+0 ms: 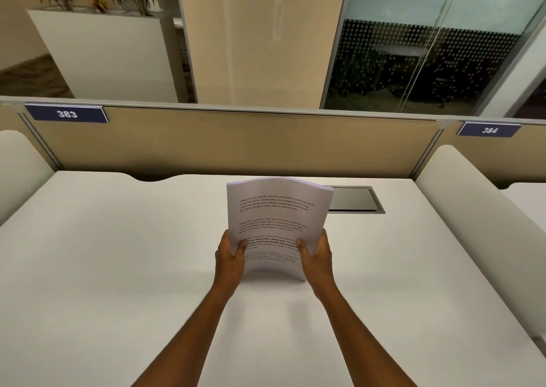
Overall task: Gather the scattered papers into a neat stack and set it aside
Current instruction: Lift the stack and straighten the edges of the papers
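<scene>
White stack (276, 224) stands bowed on the desk (118, 268), my left hand (229, 255) and right hand (317, 256) gripping its sides.

papers (277, 224): white, black printed text
desk (118, 253): white
partition (236, 141): tan
number plates (67, 114): navy, white digits
glass wall (428, 55): white dot pattern, seemingly frosted above

Paper stack (276, 224) between both hands, above desk (118, 253), hatch (354, 199) behind
</scene>
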Motion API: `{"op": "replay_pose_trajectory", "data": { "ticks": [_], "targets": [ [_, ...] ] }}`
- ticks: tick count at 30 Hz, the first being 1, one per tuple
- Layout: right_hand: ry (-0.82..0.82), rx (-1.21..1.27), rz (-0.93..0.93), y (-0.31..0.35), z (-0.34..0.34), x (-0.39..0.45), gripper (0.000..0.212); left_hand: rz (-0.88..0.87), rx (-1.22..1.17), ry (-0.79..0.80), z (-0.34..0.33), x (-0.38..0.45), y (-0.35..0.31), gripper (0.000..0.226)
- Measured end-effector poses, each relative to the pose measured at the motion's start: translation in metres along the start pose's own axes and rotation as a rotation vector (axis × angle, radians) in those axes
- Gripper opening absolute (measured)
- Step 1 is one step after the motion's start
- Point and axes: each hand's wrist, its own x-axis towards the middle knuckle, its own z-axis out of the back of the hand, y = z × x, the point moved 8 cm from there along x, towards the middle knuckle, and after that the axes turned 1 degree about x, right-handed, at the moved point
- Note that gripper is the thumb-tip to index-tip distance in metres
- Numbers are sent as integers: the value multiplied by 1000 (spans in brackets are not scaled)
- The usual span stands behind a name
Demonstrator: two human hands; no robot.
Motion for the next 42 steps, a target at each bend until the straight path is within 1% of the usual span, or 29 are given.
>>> {"op": "replay_pose_trajectory", "data": {
  "ticks": [5,11,17,21,24,26,28,30,31,33,35,37,39,42],
  "targets": [
    [-2,-41,18,6,-1,1,38,7,-3,-16,-1,1,9,37],
    [-4,-34,8,-4,-2,2,38,13,21,25,-1,0,13,33],
    [19,-21,7,-5,1,11,37,-83,128,99,3,11,-6,27],
    [14,19,-11,-4,11,21,40,-168,235,211,4,27,-34,22],
    [-36,136,17,14,28,30,55,-218,373,344,0,39,-57,22],
    [-106,183,56,28,49,39,62,-227,439,425,-2,43,-70,30],
    [-141,167,99,40,68,47,67,-219,470,508,-3,47,-78,34],
    [-155,85,139,49,86,54,76,-234,508,588,-6,48,-86,25],
    [-149,31,163,53,92,57,78,-245,536,618,-7,48,-91,26],
    [-86,-93,222,62,100,60,71,-258,605,663,-10,47,-97,29],
    [37,-213,274,68,96,61,53,-258,670,715,-17,45,-100,24],
    [149,-285,291,72,84,59,36,-269,725,753,-25,42,-102,22],
    [185,-311,266,72,76,56,27,-272,754,773,-32,39,-105,22],
    [189,-331,237,70,72,50,21,-255,765,781,-35,37,-103,21]
  ]
}}
